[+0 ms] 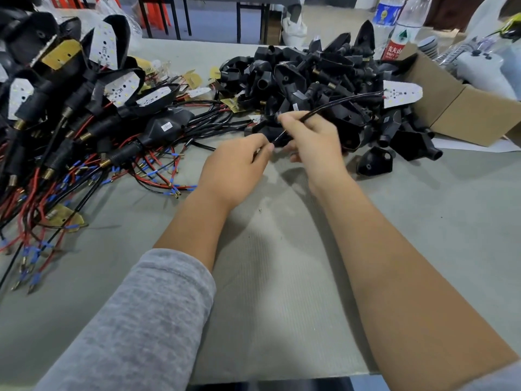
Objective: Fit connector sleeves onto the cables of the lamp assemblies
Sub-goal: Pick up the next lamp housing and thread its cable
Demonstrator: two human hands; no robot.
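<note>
My right hand (313, 142) pinches a black cable (341, 101) that arcs up and right to a white LED board (401, 93) hanging over the pile. My left hand (235, 167) grips the cable's lower end, just left of the right hand. A black housing (266, 129) lies right behind both hands; whether either hand holds it or it sits on the cable I cannot tell. A heap of black plastic sleeves and housings (324, 77) lies behind the hands. Assembled lamps (93, 88) with red and black wires fill the left.
Loose wires with blue terminals (31, 266) spread over the grey table (282, 263) at the left. A cardboard box (462, 108) stands at the right, with two water bottles (400, 26) behind the pile. A single black housing (373, 162) lies near my right wrist.
</note>
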